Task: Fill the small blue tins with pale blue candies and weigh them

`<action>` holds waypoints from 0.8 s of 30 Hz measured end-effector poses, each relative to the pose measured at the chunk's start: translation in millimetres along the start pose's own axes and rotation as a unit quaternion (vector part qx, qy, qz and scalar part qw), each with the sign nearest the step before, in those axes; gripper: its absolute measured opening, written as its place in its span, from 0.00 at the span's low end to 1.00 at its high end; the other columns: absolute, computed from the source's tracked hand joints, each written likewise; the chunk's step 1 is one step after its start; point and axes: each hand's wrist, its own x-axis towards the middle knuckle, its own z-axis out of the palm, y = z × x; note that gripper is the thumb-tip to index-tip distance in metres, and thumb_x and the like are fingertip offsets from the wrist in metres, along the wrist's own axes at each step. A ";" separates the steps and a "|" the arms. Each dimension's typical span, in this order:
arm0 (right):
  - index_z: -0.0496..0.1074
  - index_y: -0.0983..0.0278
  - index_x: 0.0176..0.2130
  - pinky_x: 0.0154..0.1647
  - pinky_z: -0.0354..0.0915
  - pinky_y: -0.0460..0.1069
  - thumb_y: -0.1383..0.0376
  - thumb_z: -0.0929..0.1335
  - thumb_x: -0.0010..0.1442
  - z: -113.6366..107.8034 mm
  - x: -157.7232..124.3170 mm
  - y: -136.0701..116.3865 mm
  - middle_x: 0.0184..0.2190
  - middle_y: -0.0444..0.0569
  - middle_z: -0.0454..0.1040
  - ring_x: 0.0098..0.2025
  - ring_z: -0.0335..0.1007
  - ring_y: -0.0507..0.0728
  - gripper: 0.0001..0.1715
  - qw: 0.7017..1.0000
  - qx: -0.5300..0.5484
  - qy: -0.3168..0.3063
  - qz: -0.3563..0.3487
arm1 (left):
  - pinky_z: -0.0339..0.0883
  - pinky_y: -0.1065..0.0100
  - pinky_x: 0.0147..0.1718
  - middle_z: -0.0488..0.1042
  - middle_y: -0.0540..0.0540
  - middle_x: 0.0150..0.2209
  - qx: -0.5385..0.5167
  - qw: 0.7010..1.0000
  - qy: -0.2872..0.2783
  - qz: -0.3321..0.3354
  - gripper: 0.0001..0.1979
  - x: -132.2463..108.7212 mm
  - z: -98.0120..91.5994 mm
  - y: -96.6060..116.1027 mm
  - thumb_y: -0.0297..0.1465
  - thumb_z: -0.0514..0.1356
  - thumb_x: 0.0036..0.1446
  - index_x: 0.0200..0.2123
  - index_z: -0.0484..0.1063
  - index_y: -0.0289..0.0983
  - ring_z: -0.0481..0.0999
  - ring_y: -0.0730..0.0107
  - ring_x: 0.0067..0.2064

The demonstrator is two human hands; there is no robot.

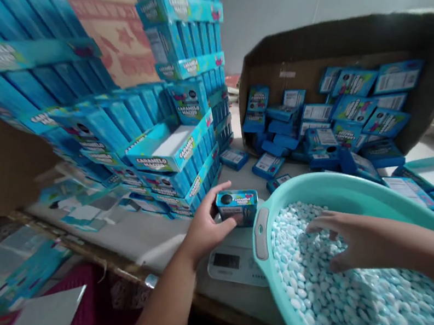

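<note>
My left hand (pixel 211 222) is wrapped around a small blue candy box (pixel 237 203) marked "Caramelo Macizo". That box is upright over the white digital kitchen scale (pixel 239 265); whether it rests on the platform cannot be made out. Inside the turquoise basin (pixel 275 283), my right hand (pixel 338 235) hovers at the surface of pale blue and white candies (pixel 327 297). Its fingers are curved with the thumb apart, and no candy shows between them. The basin's left handle (pixel 262 234) is close beside the box.
Tall stacks of blue candy boxes (pixel 187 63) rise on the left, with an open display tray (pixel 169 149) among them. A tipped cardboard carton (pixel 301 54) full of loose boxes stands behind. Flattened packaging (pixel 88 210) lies near the table edge; a magenta crate (pixel 95 292) is below.
</note>
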 end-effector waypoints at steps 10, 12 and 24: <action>0.74 0.46 0.53 0.49 0.72 0.61 0.53 0.75 0.39 -5.0 -6.1 -6.4 0.52 0.51 0.76 0.51 0.75 0.71 0.39 1.000 0.004 0.019 -0.024 | 0.74 0.51 0.48 0.77 0.41 0.51 0.377 0.909 0.134 0.120 0.33 -25.4 -15.1 73.6 0.45 0.67 0.54 0.61 0.64 0.47 0.78 0.47 0.51; 0.74 0.48 0.53 0.47 0.72 0.61 0.52 0.75 0.39 -5.8 -8.0 -6.6 0.50 0.53 0.77 0.50 0.76 0.71 0.39 0.999 0.000 0.026 -0.033 | 0.73 0.51 0.48 0.77 0.41 0.52 0.422 0.885 0.155 0.124 0.36 -24.1 -32.7 110.9 0.46 0.67 0.54 0.64 0.64 0.46 0.78 0.47 0.52; 0.75 0.45 0.49 0.45 0.70 0.60 0.51 0.77 0.35 -12.3 -17.1 -14.5 0.52 0.48 0.79 0.51 0.76 0.71 0.38 0.997 0.004 0.029 -0.075 | 0.75 0.64 0.35 0.81 0.43 0.41 0.547 0.814 -0.133 0.141 0.25 85.1 -117.1 267.0 0.38 0.73 0.37 0.43 0.81 0.44 0.81 0.54 0.41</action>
